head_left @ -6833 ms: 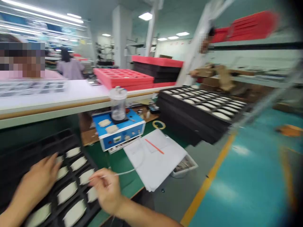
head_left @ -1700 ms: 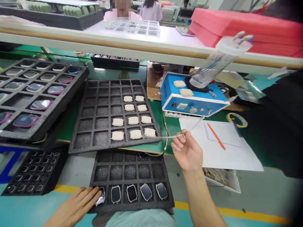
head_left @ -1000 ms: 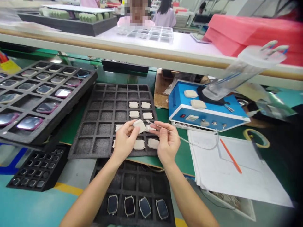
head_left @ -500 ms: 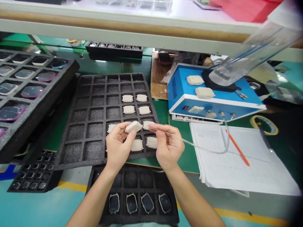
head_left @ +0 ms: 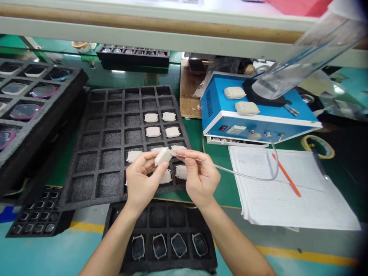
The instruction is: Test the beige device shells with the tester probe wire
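the left hand (head_left: 143, 179) pinches a pale case (head_left: 163, 156), tilted above the foam tray (head_left: 112, 138), between thumb and fingers, seemingly to present its corner to the thin tube (head_left: 250, 177) that the right hand (head_left: 202, 177) grips near its tip, perhaps for steadier aim.

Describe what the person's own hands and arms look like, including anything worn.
The left hand and right hand are both gloveless, and the forearms bare, with no sleeve, watch or bracelet in view. Pale green cloth, perhaps clothing, shows at the bottom edge.
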The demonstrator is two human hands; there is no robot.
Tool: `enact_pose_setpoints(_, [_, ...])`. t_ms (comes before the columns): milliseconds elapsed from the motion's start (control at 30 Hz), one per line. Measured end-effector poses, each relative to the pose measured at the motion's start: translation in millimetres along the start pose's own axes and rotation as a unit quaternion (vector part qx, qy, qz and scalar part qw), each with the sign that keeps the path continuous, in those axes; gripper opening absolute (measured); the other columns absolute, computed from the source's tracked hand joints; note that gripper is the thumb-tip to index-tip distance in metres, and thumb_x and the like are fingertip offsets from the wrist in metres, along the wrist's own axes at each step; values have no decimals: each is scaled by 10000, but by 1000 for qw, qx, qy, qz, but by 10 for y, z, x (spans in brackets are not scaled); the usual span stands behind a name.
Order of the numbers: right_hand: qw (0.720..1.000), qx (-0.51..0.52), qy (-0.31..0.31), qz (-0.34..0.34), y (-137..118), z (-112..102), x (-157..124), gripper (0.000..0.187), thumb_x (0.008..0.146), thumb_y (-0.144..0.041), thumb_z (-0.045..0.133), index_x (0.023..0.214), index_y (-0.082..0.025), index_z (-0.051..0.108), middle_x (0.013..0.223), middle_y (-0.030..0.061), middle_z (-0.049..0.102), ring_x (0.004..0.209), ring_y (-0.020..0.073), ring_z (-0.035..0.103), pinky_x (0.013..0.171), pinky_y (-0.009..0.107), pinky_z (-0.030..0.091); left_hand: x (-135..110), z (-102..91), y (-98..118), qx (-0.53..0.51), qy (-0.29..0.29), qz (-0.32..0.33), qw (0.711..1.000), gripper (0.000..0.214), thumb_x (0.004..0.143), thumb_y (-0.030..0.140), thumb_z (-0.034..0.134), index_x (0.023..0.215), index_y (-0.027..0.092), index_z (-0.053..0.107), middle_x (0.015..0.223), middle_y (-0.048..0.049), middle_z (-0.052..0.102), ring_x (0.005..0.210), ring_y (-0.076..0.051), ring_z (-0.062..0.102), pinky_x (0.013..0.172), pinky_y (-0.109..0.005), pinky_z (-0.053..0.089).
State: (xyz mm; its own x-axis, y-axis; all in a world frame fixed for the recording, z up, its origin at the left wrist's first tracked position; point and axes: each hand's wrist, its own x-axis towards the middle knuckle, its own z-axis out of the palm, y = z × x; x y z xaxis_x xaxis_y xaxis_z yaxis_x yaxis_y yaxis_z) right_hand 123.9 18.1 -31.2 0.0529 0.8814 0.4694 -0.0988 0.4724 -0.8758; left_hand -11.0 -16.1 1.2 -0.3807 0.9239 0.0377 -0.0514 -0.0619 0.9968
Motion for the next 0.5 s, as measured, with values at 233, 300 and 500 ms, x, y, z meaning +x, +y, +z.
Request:
enact_pose_setpoints(233, [1000,-6,0,6,5,-6,0,157,1028,-246,578,1082,-269,724,1073,47,793,1035,228,769,925,444,667,-1,7,3,2,3,-1,1000,328,758,293,868,1006,137,721,974,-111,824,850,-227,804,759,-265,645])
enact_pose_setpoints(300, [1000,-5,1,7,5,-3,1,157,1028,-247,580,1081,-271,725,1071,45,793,1034,225,769,924,441,668,-1,9,3,2,4,-1,1000,326,756,299,870,999,139,724,971,-110,824,853,-229,803,767,-271,646])
enact_pose_setpoints(500, [1000,2,6,13,-9,10,6,144,1029,-253,579,1079,-263,714,1056,43,794,1027,219,777,905,414,677,-4,3,2,8,1,1,1000,324,755,302,867,997,137,728,962,-108,823,838,-229,801,749,-272,646])
